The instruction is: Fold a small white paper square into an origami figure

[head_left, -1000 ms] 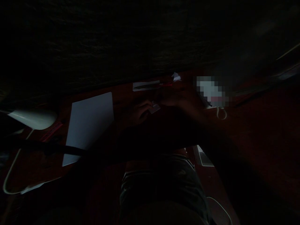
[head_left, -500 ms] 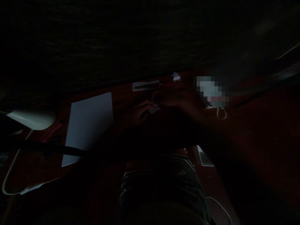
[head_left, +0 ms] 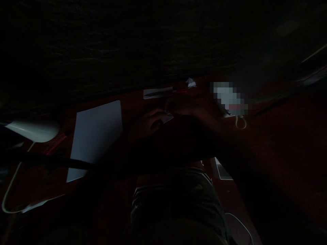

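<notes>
In the dim light a small piece of white paper (head_left: 168,118) lies between my two hands over a dark reddish table. Its left edge is under the fingers of my left hand (head_left: 152,120), which are bent and closed on it. From the right, my right hand (head_left: 182,106) reaches in with its fingertips pinched at the paper's upper edge. Just beyond the hands, a knife (head_left: 160,94) with a red handle rests across a folded strip of white paper (head_left: 150,92). A crumpled bit of paper (head_left: 190,82) sits to the right of the knife.
A large white sheet (head_left: 98,131) lies at the left. Beside it are a white lamp-like object (head_left: 38,131) with a pale cable (head_left: 11,185) and a pinkish-red strip (head_left: 56,143). A blurred-out pale object (head_left: 228,97) stands at the right, a cord loop (head_left: 240,122) below it.
Very little differs. Both hands stay on the small paper, and the whole view has shifted slightly.
</notes>
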`<state>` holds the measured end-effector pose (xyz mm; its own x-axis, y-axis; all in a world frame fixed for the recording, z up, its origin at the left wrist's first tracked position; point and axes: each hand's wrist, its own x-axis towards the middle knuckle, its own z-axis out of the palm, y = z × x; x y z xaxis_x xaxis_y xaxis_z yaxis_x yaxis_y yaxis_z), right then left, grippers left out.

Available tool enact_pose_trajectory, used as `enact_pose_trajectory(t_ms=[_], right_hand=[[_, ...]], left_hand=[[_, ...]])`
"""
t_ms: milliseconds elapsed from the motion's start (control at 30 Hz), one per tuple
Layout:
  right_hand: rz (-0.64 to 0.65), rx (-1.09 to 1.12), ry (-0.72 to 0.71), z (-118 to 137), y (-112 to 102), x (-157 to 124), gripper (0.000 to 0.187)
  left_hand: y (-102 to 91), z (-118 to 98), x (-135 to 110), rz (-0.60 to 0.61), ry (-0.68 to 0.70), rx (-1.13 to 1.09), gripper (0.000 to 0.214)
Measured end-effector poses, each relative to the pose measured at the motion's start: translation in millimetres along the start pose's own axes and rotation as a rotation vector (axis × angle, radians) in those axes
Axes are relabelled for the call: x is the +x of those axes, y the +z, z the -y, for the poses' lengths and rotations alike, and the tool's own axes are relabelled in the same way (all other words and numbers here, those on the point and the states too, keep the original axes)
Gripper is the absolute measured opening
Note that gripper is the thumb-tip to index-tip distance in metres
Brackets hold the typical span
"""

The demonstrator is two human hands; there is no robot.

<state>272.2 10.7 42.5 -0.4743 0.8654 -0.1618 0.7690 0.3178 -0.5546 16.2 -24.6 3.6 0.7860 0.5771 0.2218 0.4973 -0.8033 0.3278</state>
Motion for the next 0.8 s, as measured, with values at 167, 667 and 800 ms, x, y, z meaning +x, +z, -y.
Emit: enact_pose_trajectory(t_ms=[167,667,800], right_hand=[[-0.019,-0.036,0.017,0,1,0,0.028],[-0.040,-0.090,0.067,7,1,-1,0.027],[-0.035,-0.109,0.066,12,0,-2,0.033]], left_hand=[[1.7,1,2,0.001,-0.002,-0.048,0.058],[0.0,5,3,0.030,-0.001,-0.008,0.055],[0.3,4,3,0.026,-0.011,0.006,0.055]])
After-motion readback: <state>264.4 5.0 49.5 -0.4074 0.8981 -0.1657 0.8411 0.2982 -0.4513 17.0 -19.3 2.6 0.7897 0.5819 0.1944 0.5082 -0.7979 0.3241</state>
